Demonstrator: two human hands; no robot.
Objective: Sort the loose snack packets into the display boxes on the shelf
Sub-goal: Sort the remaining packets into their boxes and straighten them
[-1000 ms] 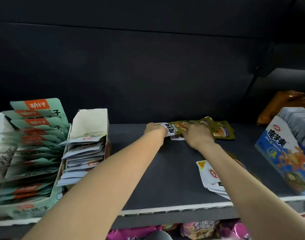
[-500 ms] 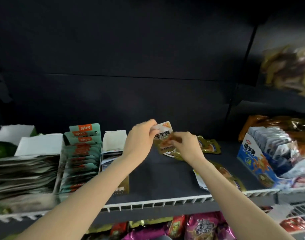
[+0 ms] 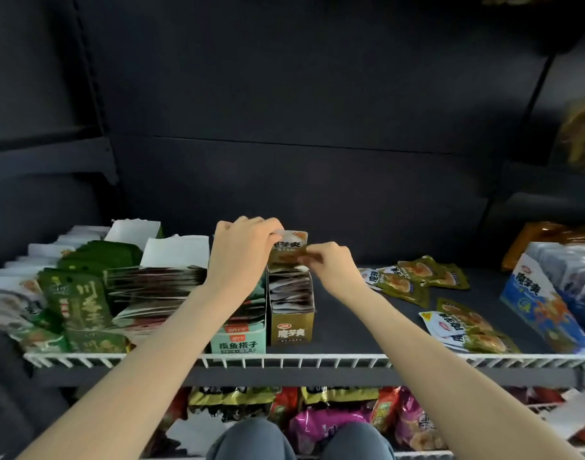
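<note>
Bare forearms, grey trousered knees [image 3: 244, 439]

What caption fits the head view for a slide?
Both hands, left hand and right hand, hold an olive packet above the olive display box.

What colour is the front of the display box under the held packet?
Golden-brown front of the display box, with a white label, seen in the head view.

The loose snack packets [image 3: 417, 277] are made of glossy plastic film. The olive display box [image 3: 291, 330] is of smooth printed cardboard. The shelf [image 3: 351, 313] is surfaced in matt dark material, fronted by a white-coated wire rail [image 3: 317, 361].
</note>
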